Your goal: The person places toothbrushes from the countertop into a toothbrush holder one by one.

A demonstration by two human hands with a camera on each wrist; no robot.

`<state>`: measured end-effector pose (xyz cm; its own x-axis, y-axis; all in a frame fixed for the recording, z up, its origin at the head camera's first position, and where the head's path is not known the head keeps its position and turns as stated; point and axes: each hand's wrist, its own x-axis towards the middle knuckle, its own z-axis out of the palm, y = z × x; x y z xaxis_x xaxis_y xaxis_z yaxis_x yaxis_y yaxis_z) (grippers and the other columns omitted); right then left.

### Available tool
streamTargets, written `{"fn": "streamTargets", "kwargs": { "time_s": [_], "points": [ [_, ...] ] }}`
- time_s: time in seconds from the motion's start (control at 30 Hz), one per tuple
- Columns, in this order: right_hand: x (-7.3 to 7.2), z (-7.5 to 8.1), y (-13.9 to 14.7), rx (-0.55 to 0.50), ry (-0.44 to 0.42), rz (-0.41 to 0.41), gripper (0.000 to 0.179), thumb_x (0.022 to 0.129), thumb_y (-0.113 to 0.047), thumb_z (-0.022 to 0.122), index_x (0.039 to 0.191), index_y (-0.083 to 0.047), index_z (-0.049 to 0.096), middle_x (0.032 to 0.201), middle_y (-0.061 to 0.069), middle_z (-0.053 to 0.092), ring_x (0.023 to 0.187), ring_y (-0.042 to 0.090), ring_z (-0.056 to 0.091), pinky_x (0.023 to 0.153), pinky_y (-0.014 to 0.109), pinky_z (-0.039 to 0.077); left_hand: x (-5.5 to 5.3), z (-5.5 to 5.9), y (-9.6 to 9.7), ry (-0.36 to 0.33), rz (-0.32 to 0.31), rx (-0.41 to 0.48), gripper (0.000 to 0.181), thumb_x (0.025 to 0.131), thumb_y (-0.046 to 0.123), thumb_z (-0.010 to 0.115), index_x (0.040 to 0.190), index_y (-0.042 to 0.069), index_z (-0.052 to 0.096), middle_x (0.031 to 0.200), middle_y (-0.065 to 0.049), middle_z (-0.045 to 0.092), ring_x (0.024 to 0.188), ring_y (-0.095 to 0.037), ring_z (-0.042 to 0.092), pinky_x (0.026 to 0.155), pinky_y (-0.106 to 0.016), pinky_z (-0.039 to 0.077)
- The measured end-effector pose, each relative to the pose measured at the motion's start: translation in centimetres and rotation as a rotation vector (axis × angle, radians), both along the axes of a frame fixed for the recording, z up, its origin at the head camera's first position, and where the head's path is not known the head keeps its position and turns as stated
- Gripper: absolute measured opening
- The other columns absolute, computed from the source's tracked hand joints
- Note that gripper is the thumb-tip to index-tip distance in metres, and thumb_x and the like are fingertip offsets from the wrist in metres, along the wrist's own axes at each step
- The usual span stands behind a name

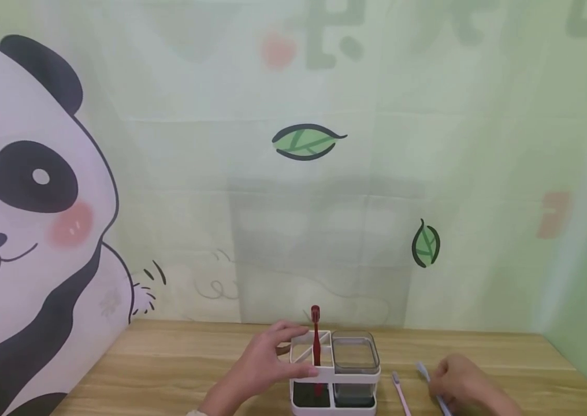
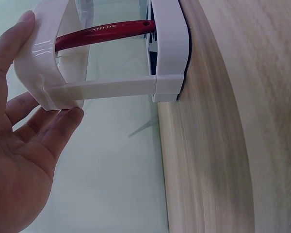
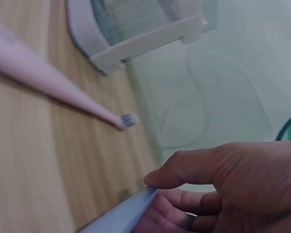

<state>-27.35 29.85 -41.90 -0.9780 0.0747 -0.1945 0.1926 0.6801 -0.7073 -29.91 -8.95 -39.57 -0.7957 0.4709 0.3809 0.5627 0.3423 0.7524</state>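
Observation:
A white toothbrush holder (image 1: pixel 342 378) stands upright on the table, my left hand (image 1: pixel 264 358) gripping its upper frame between thumb and fingers. In one of its compartments a red toothbrush (image 1: pixel 316 346) stands head up; the left wrist view shows its handle (image 2: pixel 106 33) reaching down to the base. A clear grey cup (image 1: pixel 355 353) sits in the right half. Right of the holder, my right hand (image 1: pixel 462 381) pinches a blue toothbrush (image 3: pixel 123 213) between thumb and fingers. Between that hand and the holder lies a pink toothbrush (image 3: pixel 48 80), flat on the wood.
The wooden tabletop (image 1: pixel 179 358) runs back to a pale green cloth backdrop (image 1: pixel 194 173). Printed on the cloth are a large panda (image 1: pixel 28 242) at the left and several leaves.

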Motion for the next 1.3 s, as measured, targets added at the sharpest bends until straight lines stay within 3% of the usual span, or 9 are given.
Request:
{"fn": "streamTargets", "kwargs": {
  "time_s": [0.2, 0.4, 0.5, 0.67, 0.93, 1.3],
  "points": [
    [0.4, 1.5, 0.5, -0.054, 0.107, 0.072, 0.003, 0.090, 0.002, 0.069, 0.093, 0.004, 0.067, 0.083, 0.008, 0.064, 0.074, 0.023, 0.063, 0.064, 0.036, 0.062, 0.0, 0.1, 0.0, 0.017, -0.003, -0.003, 0.064, 0.084, 0.033, 0.093, 0.137, 0.004, 0.070, 0.127, -0.011, 0.065, 0.123, -0.035, 0.061, 0.098, -0.039, 0.060],
    [0.5, 3.2, 1.1, -0.193, 0.194, 0.240, 0.010, 0.097, 0.003, 0.062, 0.102, 0.011, 0.066, 0.085, 0.009, 0.066, 0.075, 0.024, 0.067, 0.065, 0.040, 0.064, 0.1, 0.2, -0.1, 0.012, -0.004, -0.002, 0.065, 0.084, 0.033, 0.093, 0.137, 0.003, 0.070, 0.128, -0.012, 0.065, 0.123, -0.035, 0.061, 0.098, -0.040, 0.060],
    [0.5, 3.9, 1.1, -0.238, 0.221, 0.268, 0.014, 0.099, 0.001, 0.063, 0.107, 0.012, 0.066, 0.089, 0.009, 0.067, 0.078, 0.026, 0.069, 0.068, 0.041, 0.065, 0.1, 0.2, -0.1, 0.017, 0.002, 0.002, 0.065, 0.084, 0.034, 0.093, 0.137, 0.003, 0.070, 0.127, -0.012, 0.065, 0.122, -0.036, 0.061, 0.098, -0.042, 0.060],
    [0.9, 4.9, 0.8, -0.261, 0.278, 0.232, 0.015, 0.103, -0.002, 0.063, 0.110, 0.012, 0.065, 0.091, 0.009, 0.068, 0.083, 0.027, 0.070, 0.070, 0.040, 0.066, 0.1, 0.1, -0.1, 0.021, -0.001, -0.006, 0.066, 0.084, 0.035, 0.093, 0.137, 0.003, 0.070, 0.128, -0.008, 0.065, 0.123, -0.036, 0.061, 0.098, -0.040, 0.060],
    [1.7, 6.8, -0.6, -0.260, 0.376, 0.099, 0.017, 0.106, -0.006, 0.063, 0.113, 0.009, 0.067, 0.095, 0.010, 0.073, 0.086, 0.025, 0.071, 0.074, 0.037, 0.066, 0.1, 0.0, 0.0, 0.012, -0.001, -0.001, 0.066, 0.085, 0.034, 0.093, 0.138, 0.004, 0.069, 0.128, -0.007, 0.065, 0.124, -0.034, 0.061, 0.099, -0.043, 0.060],
    [3.2, 9.9, -3.7, -0.304, 0.462, 0.049, 0.035, 0.105, -0.026, 0.071, 0.124, 0.003, 0.066, 0.108, 0.008, 0.076, 0.091, 0.021, 0.075, 0.083, 0.032, 0.064, 0.2, 0.1, -0.1, 0.007, -0.006, -0.005, 0.067, 0.085, 0.034, 0.093, 0.139, 0.003, 0.069, 0.128, -0.005, 0.065, 0.123, -0.032, 0.061, 0.098, -0.037, 0.060]
  ]
}}
